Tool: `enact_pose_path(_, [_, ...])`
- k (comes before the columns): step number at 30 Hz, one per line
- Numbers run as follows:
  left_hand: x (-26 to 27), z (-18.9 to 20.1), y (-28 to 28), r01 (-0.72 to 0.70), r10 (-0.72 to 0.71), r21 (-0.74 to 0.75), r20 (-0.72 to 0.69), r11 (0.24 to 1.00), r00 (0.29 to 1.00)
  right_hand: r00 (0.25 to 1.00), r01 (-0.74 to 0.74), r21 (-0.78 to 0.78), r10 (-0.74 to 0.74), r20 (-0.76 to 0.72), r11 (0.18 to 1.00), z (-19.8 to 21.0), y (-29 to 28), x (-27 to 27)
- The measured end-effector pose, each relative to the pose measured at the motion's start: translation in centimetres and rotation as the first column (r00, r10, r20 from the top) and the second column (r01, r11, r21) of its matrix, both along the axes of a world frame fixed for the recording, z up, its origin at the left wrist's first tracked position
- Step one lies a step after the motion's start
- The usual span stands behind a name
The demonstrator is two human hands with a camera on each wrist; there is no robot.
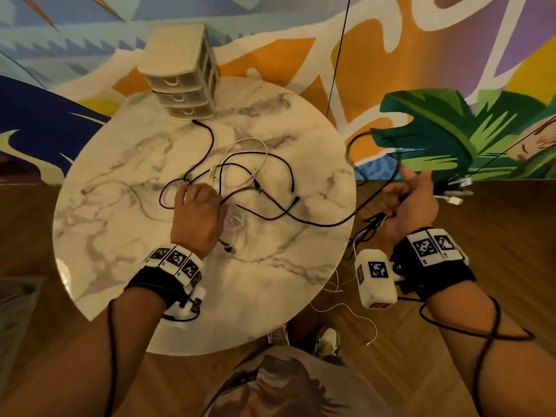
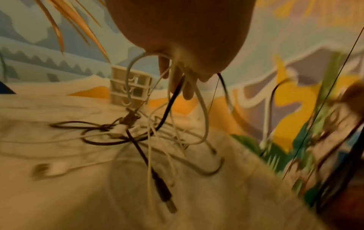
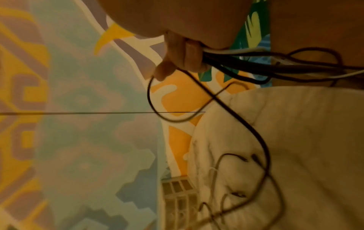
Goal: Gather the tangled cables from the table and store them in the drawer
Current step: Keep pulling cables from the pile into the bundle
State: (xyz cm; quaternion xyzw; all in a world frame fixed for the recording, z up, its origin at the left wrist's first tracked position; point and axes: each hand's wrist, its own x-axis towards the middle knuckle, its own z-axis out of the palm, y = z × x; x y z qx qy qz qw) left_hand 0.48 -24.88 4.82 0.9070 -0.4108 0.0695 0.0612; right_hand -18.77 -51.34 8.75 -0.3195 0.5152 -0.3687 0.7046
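Note:
A tangle of black and white cables (image 1: pixel 255 182) lies in the middle of the round marble table (image 1: pixel 120 236). My left hand (image 1: pixel 192 195) rests on the tangle's left part, and its fingers (image 2: pixel 177 84) curl round several white and black strands (image 2: pixel 151 140) that hang from them. Off the table's right edge, my right hand (image 1: pixel 403 197) grips a bundle of black and white cables (image 3: pixel 256 62). One black cable (image 1: pixel 316 222) runs from that hand back across the table. A small beige drawer unit (image 1: pixel 183 70) stands at the far edge with its three drawers closed.
A white cable (image 1: pixel 346 311) trails from the right-hand bundle down to the wooden floor near my shoes (image 1: pixel 328 341). A thin black cord (image 1: pixel 338 55) hangs in front of the painted wall behind the table.

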Motion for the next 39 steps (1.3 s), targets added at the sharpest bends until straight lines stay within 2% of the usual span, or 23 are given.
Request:
enact_pose_path(2, [-1.0, 2.1, -2.0, 0.015, -0.010, -0.171, 0.034, 0.985, 0.999, 0.986, -0.050, -0.030, 0.044, -0.159, 0.998, -1.0, 1.2, -0.4])
enact_pose_path(3, [-1.5, 3.1, -3.1, 0.033, -0.023, -0.210, 0.052, 0.977, 0.998, 0.976, -0.108, -0.062, 0.094, -0.196, 0.992, -1.2, 2.3, -0.5])
enact_pose_path(5, [-2.4, 4.3, -4.9, 0.108, -0.090, -0.195, 0.103, 0.975, 0.991, 0.924, -0.350, -0.130, 0.319, -0.212, 0.928, -0.7, 5.0, -0.3])
enact_pose_path(7, [-3.6, 4.5, -6.2, 0.242, -0.226, -0.094, 0.149, 0.966, 0.963, 0.766, -0.635, -0.154, 0.590, -0.254, 0.757, 0.2, 7.7, 0.5])
enact_pose_path(8, [-4.3, 4.2, -6.6, 0.305, -0.294, -0.042, 0.162, 0.952, 0.942, 0.673, -0.734, -0.157, 0.675, -0.303, 0.661, 0.7, 8.6, 1.3])
enact_pose_path(10, [-5.5, 3.5, -7.1, 0.393, -0.391, 0.018, 0.157, 0.919, 0.907, 0.529, -0.835, -0.121, 0.723, -0.445, 0.536, 0.9, 9.4, 2.9])
enact_pose_path(12, [-6.5, 2.5, -7.0, 0.396, -0.401, 0.067, 0.118, 0.916, 0.908, 0.464, -0.865, -0.083, 0.723, -0.512, 0.496, 0.4, 9.3, 3.8])
enact_pose_path(15, [-6.9, 0.7, -6.4, 0.244, -0.245, 0.173, -0.017, 0.954, 0.969, 0.495, -0.855, -0.120, 0.724, -0.481, 0.505, -0.3, 8.9, 3.7])
enact_pose_path(18, [-4.7, -1.3, -4.3, 0.091, -0.036, 0.332, -0.167, 0.939, 0.985, 0.629, -0.774, -0.228, 0.676, -0.383, 0.591, 0.6, 8.1, 3.4])
enact_pose_path(20, [-2.3, -2.0, -2.1, 0.001, 0.056, 0.392, -0.135, 0.920, 0.989, 0.756, -0.654, -0.298, 0.594, -0.275, 0.695, 2.2, 6.5, 3.5])
enact_pose_path(23, [1.5, -2.0, 1.3, -0.063, 0.089, 0.415, -0.043, 0.908, 0.995, 0.904, -0.422, -0.322, 0.418, -0.086, 0.847, 4.4, 3.4, 3.5])
enact_pose_path(26, [3.5, -2.6, 4.3, -0.082, 0.141, 0.541, -0.069, 0.837, 0.988, 0.960, -0.253, -0.280, 0.277, 0.048, 0.926, 4.8, 1.4, 3.0])
enact_pose_path(28, [3.5, -3.0, 5.0, -0.128, 0.244, 0.636, -0.098, 0.761, 0.965, 0.965, -0.236, -0.234, 0.256, 0.059, 0.943, 4.3, 1.1, 2.7])
enact_pose_path(30, [3.1, -2.7, 4.4, -0.120, 0.273, 0.668, -0.129, 0.734, 0.953, 0.962, -0.254, -0.205, 0.268, 0.045, 0.945, 3.8, 1.3, 2.5])
enact_pose_path(32, [2.3, -1.1, 2.4, -0.058, 0.194, 0.625, -0.151, 0.778, 0.969, 0.960, -0.264, -0.202, 0.276, 0.038, 0.943, 3.5, 1.4, 2.3])
enact_pose_path(34, [1.1, 0.0, -0.2, 0.038, 0.073, 0.375, -0.277, 0.926, 0.958, 0.958, -0.270, -0.201, 0.283, 0.039, 0.942, 3.5, 1.4, 2.2])
enact_pose_path(35, [0.1, 0.2, -1.5, 0.078, 0.008, 0.202, -0.395, 0.976, 0.919, 0.957, -0.275, -0.197, 0.288, 0.038, 0.941, 3.5, 1.4, 2.2])
enact_pose_path(36, [-1.0, 0.0, -2.7, 0.105, -0.055, 0.070, -0.509, 0.992, 0.859, 0.956, -0.280, -0.193, 0.292, 0.039, 0.941, 3.5, 1.4, 2.2])
enact_pose_path(38, [-3.5, -1.9, -3.7, 0.094, -0.030, 0.060, -0.665, 0.994, 0.746, 0.956, -0.278, -0.188, 0.291, 0.042, 0.942, 3.6, 1.4, 2.0])
enact_pose_path(39, [-4.2, -3.2, -3.2, 0.056, 0.008, 0.071, -0.689, 0.996, 0.724, 0.960, -0.264, -0.186, 0.277, 0.048, 0.946, 3.7, 1.2, 1.8])
